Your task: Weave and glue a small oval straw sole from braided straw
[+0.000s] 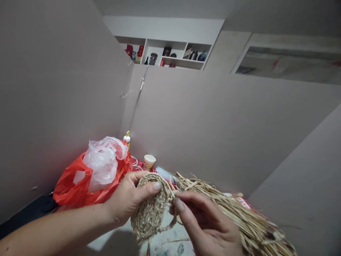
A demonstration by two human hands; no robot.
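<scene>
Left hand [129,197] grips a woven straw piece [150,213] above the pale, blotched table [173,246]; right hand [210,224] pinches what seems a twisted strand [169,225], partly hidden, at the piece's edge; loose dry straw [229,204] lies to the right.

On the near left, a bare left forearm [61,229] is leading into a bare left hand [126,199]. A small dark spot [7,246] is marking the forearm near its near end, and a tiny fleck [117,219] is showing by the wrist. The left thumbnail [157,185] is looking short and rounded. On the near right, the right hand [213,225] is also showing bare, its thumbnail [179,204] catching light.
</scene>
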